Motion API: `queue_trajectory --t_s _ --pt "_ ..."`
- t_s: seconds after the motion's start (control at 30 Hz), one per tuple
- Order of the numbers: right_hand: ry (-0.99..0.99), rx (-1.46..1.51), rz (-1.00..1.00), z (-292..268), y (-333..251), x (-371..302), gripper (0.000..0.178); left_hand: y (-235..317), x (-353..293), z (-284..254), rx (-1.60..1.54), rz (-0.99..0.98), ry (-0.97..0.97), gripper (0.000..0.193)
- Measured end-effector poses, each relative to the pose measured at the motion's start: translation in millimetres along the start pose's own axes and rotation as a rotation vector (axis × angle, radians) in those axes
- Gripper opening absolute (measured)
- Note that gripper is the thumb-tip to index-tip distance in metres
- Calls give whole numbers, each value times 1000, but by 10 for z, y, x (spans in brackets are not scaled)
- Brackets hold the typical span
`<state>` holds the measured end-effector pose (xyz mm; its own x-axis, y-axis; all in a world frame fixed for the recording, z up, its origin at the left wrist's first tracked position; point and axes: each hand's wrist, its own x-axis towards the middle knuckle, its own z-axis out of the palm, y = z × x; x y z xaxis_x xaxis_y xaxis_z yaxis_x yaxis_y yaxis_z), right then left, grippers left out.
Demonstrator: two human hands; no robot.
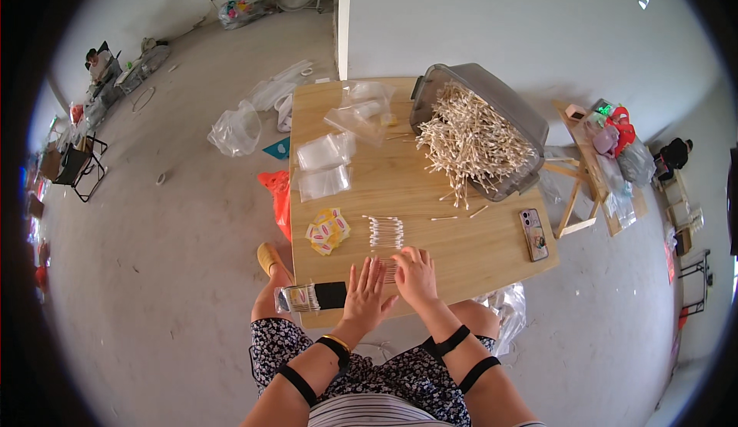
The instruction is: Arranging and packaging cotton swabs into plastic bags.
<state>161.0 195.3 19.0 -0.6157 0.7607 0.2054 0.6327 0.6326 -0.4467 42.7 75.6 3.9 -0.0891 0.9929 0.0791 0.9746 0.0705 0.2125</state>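
Observation:
My left hand (365,296) lies flat at the table's near edge, fingers stretched out, beside a small batch of cotton swabs (390,272). Opposite it, my right hand (416,277) touches the batch's other side with loosely bent fingers, apart from one another; its fingertips are partly hidden. Just beyond both hands, a neat row of cotton swabs (386,232) lies side by side. To the left of my left hand are a black flat piece (331,295) and a clear packet of swabs (300,298). Small yellow-and-white cards (327,232) are heaped farther left.
A tipped grey plastic bin (534,131) spills a large heap of swabs (473,139) at the back right. Clear plastic bags (324,162) lie at the back left. A phone (533,235) rests by the right edge. A red bag (278,200) hangs at the left edge.

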Motion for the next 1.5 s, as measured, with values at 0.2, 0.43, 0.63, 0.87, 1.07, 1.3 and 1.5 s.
queue_trajectory --t_s 0.2,0.43,0.63,0.87,1.07,1.3,1.5 --pt "64 25 21 -86 91 -50 32 -108 93 14 6 4 -32 79" --pt "69 61 21 -79 150 -157 36 -168 32 3 18 45 -24 76" --pt "-37 51 -68 -10 52 -420 65 -170 0 -29 -47 36 -37 74" --pt "-95 -3 -10 -1 -67 -495 88 -301 23 -85 -153 -75 -39 79" --pt "-166 -73 -62 -29 -87 -389 85 -346 -6 -99 -83 -110 -38 78" --pt "-133 -69 -76 40 -52 -224 65 -256 -3 -73 -94 -59 -46 69" --pt "-26 9 -81 -6 -5 -229 54 -259 -29 -108 -83 -41 -50 66"
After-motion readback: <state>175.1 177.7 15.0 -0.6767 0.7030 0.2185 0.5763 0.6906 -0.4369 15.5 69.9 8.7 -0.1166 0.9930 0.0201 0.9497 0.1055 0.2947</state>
